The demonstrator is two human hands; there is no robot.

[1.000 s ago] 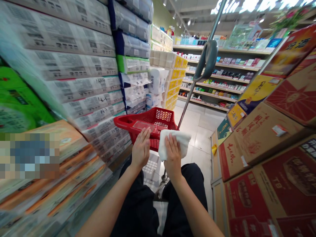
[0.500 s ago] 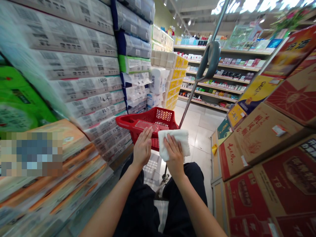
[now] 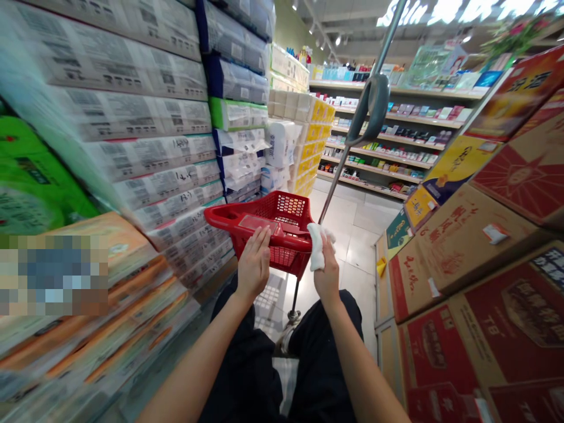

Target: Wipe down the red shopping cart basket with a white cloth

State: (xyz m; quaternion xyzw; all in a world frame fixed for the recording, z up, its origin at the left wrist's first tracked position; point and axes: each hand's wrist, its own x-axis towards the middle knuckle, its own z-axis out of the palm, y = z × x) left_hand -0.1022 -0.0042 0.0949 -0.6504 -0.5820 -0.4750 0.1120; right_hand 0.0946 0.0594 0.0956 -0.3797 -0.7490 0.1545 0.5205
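Note:
A red plastic shopping basket [image 3: 288, 205] with a lattice wall stands in front of me, joined to a slanting metal pole [image 3: 337, 182]. My left hand [image 3: 254, 263] holds the basket's near edge, its fingers laid together over the rim and the thumb mostly hidden. At the basket's right corner, my right hand [image 3: 326, 273] is closed around a folded white cloth [image 3: 316, 247], which touches the red rim. The palm side of the right hand is out of sight. A grey looped handle [image 3: 369, 111] sits higher up on the pole.
Wrapped paper packs [image 3: 132, 111] are piled high on the left, above orange packs [image 3: 132, 294]. Red and brown cartons [image 3: 467, 247] line the right side. Stocked shelves [image 3: 383, 129] stand beyond the tiled floor [image 3: 352, 223]. My dark-trousered legs [image 3: 247, 364] flank the pole's foot.
My right hand has moved slightly right with the cloth, turning onto its side at the basket's corner. The cloth went from spread flat to bunched. The left hand stays on the rim.

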